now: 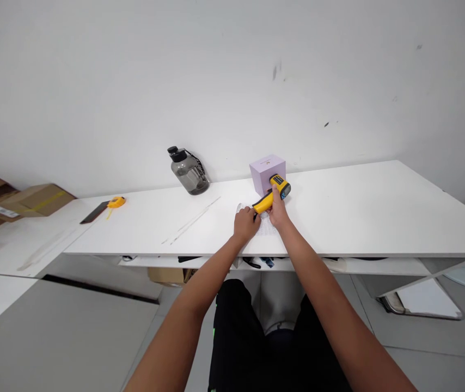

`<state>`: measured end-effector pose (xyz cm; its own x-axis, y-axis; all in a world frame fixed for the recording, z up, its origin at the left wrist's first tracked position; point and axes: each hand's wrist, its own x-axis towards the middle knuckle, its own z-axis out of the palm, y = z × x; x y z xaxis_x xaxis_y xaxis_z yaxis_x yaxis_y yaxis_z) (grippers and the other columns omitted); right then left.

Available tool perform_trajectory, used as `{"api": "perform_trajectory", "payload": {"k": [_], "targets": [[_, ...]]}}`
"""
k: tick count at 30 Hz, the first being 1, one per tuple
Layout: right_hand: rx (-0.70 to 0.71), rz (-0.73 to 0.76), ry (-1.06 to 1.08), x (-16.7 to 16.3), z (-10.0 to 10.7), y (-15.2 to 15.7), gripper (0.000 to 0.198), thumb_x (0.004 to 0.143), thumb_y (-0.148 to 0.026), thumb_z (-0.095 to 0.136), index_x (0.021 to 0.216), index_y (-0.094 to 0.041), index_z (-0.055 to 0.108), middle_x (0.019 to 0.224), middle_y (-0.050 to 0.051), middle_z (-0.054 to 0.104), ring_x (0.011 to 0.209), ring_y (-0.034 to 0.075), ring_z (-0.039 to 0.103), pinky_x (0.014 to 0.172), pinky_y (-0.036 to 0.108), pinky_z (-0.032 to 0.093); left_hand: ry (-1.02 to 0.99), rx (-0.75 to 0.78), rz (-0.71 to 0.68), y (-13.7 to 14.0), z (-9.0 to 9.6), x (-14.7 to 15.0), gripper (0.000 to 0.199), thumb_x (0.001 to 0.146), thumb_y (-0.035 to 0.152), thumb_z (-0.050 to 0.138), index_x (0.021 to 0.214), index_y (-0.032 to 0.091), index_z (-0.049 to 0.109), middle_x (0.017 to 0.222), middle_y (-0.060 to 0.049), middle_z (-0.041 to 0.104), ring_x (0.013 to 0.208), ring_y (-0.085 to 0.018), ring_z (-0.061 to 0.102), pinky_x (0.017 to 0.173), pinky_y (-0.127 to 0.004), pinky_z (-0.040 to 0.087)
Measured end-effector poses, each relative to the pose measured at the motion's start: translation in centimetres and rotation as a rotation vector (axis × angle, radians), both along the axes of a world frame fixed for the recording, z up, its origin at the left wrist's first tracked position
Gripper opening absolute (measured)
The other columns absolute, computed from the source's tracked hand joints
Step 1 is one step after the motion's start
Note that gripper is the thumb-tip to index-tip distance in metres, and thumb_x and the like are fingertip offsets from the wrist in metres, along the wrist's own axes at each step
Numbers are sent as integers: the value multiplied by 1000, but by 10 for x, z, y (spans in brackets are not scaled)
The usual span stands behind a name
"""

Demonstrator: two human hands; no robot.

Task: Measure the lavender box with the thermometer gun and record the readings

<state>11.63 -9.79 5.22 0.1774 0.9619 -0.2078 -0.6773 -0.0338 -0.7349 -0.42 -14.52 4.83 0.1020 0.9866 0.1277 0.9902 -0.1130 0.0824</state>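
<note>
A yellow and black infrared thermometer gun [264, 202] lies sideways between my hands, just above the white table. My right hand [277, 209] grips it near the head, thumb up by the small display. My left hand [247, 223] has its fingers closed at the butt of the handle. Right behind the gun stands a lilac box [268, 166] with a small mark on its top; the gun hides part of its front. A printed sheet of paper [267, 227] lies under my hands, mostly covered.
On the white table [359, 212], a grey see-through water bottle [191, 174] with a black cap stands by the wall. Further left are a yellow tape measure [116, 202] and a dark flat object [95, 212]. Cardboard boxes [44, 200] sit at the far left. Items lie on a shelf below.
</note>
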Motion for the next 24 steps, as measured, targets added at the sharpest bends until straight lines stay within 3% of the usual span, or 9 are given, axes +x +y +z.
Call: {"api": "perform_trajectory", "payload": {"k": [5,13,24], "targets": [[7,9,10,2,3,-2,67,73,-86,91,89,-26,67,73,-3,56,65,15,50,49,28,32,-3,-3,5,0,-1,0,34,116,29,53,134,16,79,131,-16,80,132,-35,76,110,-47,58],[2,20,-6,1,7,-6,74,70,-92,92,92,-25,68,70,-6,52,62,12,45,47,26,30,-10,25,-7,3,-5,-2,31,114,30,55,125,17,81,126,-16,80,125,-35,77,106,-46,59],[41,49,-47,2,6,-9,75,70,-94,90,94,-26,68,69,-7,46,61,13,40,49,27,29,-11,10,-3,4,-3,-1,34,114,29,54,129,15,81,128,-17,80,125,-35,77,104,-47,60]]}}
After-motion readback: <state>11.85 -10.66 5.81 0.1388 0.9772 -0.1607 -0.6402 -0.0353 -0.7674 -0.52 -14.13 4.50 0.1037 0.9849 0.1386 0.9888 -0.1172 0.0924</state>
